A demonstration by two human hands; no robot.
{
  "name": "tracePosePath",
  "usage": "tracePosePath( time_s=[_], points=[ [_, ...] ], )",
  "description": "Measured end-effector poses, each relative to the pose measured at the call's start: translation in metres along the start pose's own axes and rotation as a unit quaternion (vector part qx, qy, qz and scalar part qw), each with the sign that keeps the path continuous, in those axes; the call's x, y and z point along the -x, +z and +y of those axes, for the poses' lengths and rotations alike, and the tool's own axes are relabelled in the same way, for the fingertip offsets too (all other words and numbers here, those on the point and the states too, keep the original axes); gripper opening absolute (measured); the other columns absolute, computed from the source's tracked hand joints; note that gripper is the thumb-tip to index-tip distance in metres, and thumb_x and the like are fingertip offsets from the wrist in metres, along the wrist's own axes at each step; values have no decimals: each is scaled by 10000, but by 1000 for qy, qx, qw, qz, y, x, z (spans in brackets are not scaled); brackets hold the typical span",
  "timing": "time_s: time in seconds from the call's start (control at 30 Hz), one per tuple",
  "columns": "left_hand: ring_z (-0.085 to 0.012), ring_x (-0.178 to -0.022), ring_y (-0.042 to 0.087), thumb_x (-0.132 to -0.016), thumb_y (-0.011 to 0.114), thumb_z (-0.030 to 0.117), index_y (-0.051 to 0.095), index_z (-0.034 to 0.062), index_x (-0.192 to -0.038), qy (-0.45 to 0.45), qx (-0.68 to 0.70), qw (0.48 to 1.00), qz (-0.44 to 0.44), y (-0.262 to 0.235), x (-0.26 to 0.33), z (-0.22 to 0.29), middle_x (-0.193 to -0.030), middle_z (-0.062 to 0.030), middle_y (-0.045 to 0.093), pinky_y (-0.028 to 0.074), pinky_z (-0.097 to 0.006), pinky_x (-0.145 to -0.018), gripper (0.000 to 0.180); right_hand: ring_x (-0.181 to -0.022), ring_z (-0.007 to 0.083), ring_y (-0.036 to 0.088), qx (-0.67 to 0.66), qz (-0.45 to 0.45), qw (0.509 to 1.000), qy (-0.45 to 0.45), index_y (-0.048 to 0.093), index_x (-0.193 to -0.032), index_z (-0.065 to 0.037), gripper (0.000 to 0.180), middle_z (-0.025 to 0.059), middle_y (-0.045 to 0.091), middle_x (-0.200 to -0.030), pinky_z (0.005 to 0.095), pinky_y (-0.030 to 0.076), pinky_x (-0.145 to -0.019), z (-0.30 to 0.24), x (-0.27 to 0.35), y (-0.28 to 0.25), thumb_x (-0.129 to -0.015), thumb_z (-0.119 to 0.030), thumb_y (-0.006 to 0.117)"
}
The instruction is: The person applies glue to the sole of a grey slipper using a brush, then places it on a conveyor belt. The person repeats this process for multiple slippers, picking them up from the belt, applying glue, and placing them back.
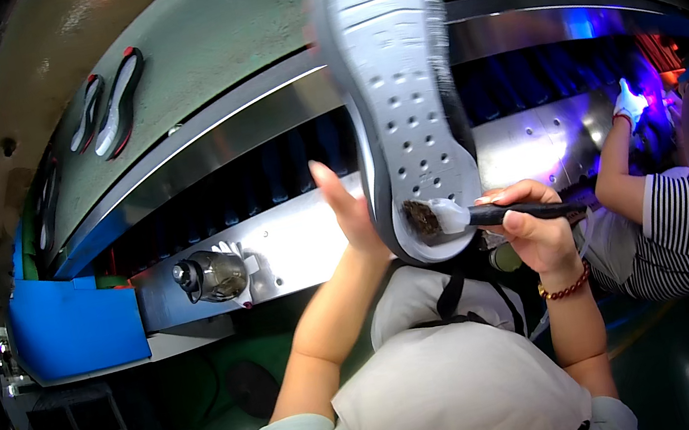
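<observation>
A shoe sole [416,124] with a grey-white inner face, rows of small holes and a dark rim is held up lengthwise in front of me. My left hand [352,218] grips its left edge near the lower end, thumb raised and the other fingers hidden behind it. In my right hand [531,228] is a brush [453,215] with a black handle and pale collar, pinched between thumb and fingers. Its dark bristles touch the lower, rounded end of the sole. The sole's upper end is blurred.
Several soles, among them a red-tipped sole [120,102], lie on the green conveyor belt [223,47]. A metal pot [217,274] stands on the steel ledge [304,245], left of my hands. At right, a co-worker's gloved hand [629,102] is under violet light. A blue box [78,322] borders the left.
</observation>
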State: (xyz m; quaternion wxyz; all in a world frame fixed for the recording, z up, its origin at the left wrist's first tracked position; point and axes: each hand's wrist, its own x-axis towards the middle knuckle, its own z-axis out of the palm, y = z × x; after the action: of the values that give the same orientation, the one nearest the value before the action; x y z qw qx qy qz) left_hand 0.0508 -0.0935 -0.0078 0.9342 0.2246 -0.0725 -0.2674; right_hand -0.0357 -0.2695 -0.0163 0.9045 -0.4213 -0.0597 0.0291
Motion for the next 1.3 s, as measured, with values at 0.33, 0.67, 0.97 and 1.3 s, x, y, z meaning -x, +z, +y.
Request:
tracePosePath(
  time_s=[0.33, 0.67, 0.97, 1.3],
  points=[
    [-251, -961, 556, -728, 563, 214, 372, 0, -1232, -249, -11, 967, -44, -14, -6, 30, -1100, -180, 529, 422, -347, -868, 580, -843, 212, 614, 297, -131, 944, -59, 630, -836, 18, 184, 154, 635, -885, 291, 474, -766, -35, -13, 8, -659, 68, 649],
    [-229, -870, 582, -723, 620, 282, 486, -6, -1143, -440, -213, 869, 79, 15, -16, 45, -1041, -184, 556, 467, -312, -774, 526, -849, 228, 620, 386, -321, 864, -23, 619, -861, -6, 170, 129, 637, -888, 293, 491, -747, -62, -37, 6, -693, 18, 636],
    [-205, -876, 581, -708, 645, 278, 533, 3, -1093, -462, -271, 838, 98, 27, -13, 52, -1013, -172, 574, 473, -290, -751, 486, -820, 244, 623, 390, -380, 839, -11, 608, -859, -6, 167, 126, 635, -878, 300, 505, -710, -72, -42, 2, -695, -10, 639],
    [-159, -806, 591, -712, 663, 243, 558, 10, -1052, -444, -277, 837, 160, 28, 0, 71, -965, -119, 596, 483, -269, -722, 425, -834, 245, 626, 431, -315, 845, -24, 625, -843, -1, 188, 153, 631, -899, 296, 496, -738, -86, -32, -10, -660, 34, 657]
  ],
)
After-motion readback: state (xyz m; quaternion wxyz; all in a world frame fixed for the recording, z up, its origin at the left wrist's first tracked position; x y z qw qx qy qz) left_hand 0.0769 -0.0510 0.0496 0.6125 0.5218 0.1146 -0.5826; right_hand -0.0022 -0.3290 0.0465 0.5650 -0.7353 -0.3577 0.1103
